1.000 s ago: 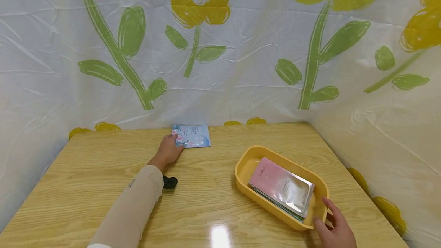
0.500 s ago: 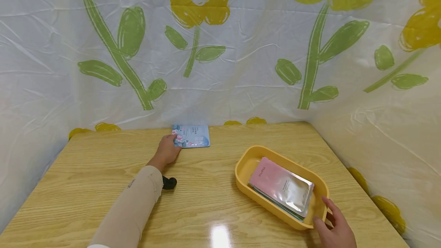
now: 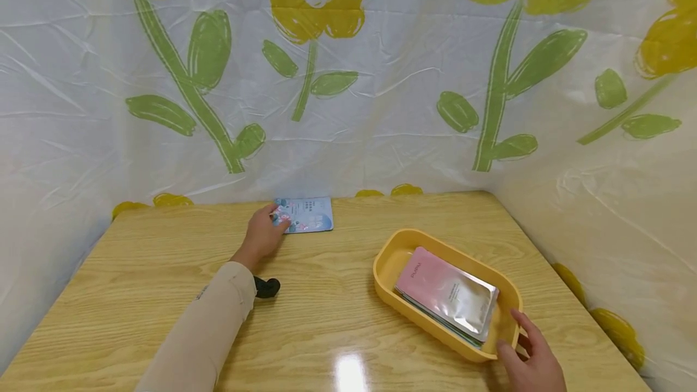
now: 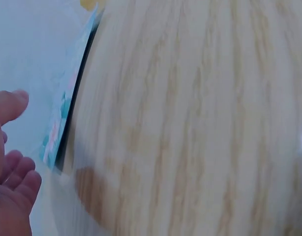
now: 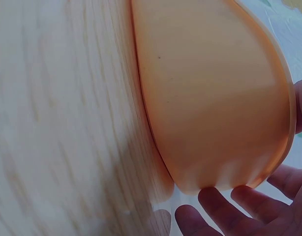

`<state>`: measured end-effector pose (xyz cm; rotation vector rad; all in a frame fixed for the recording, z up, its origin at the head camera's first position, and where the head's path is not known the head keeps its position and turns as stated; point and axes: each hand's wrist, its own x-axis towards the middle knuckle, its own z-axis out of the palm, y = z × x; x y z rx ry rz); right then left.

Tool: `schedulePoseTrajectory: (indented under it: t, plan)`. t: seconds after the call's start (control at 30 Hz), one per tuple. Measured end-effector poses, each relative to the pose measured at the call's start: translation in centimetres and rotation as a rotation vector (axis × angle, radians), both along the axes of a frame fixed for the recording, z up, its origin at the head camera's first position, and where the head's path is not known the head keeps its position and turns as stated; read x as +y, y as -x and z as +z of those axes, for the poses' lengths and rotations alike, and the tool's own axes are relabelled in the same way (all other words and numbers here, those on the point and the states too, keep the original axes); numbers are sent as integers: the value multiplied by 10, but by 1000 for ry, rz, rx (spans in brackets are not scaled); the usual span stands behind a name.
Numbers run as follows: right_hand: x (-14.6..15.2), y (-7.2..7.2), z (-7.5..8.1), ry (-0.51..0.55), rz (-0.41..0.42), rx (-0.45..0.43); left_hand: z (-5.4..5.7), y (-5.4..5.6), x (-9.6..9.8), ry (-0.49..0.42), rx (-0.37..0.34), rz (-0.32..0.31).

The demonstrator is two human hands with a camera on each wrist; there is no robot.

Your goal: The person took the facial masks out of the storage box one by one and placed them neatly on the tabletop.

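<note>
My left hand (image 3: 261,235) is at the left end of a blue sheet mask packet (image 3: 313,215) with a flower print, lying at the table's back edge. Its thumb is over the packet; in the left wrist view the thumb (image 4: 13,103) and loosely bent fingers are spread apart beside the packet (image 4: 65,108), pinching nothing. My right hand (image 3: 533,359) holds the near right end of a yellow plastic tray (image 3: 394,265), thumb and index finger at the rim, other fingertips against the outer wall (image 5: 200,108). A pink and silver sheet mask packet (image 3: 446,292) tops a stack in the tray.
The wood-grain table (image 3: 305,331) carries both the tray and the blue packet. A white sheet (image 3: 392,107) with printed flowers hangs behind the table and along its sides. A black strap end (image 3: 267,287) sticks out at my left cuff.
My left hand's fingers have spread and shifted slightly at the blue packet's end, the thumb now more over its face. The packet, the tray and my right hand stay in place.
</note>
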<state>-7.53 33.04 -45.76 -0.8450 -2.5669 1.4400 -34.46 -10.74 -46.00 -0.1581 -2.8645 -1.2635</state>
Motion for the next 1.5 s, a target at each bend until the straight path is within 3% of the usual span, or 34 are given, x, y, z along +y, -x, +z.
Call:
schedulePoseTrajectory:
  t: [0.13, 0.37, 0.6, 0.87, 1.13, 1.5]
  plan:
    - [1, 0, -1, 7, 10, -3, 3, -1, 6, -68, 28, -26]
    - [1, 0, 0, 5, 21, 0, 14, -8, 24, -196, 3, -83]
    - [0, 0, 1, 0, 15, 7, 24, -15, 48, -247, -9, -164]
    - [-1, 0, 1, 7, 4, 16, 39, -34, 83, -307, -21, -289]
    - [-1, 0, 2, 20, 6, 3, 44, -55, 117, -328, -15, -441]
    - [1, 0, -1, 15, 12, 18, 47, -75, 159, -343, -75, -523]
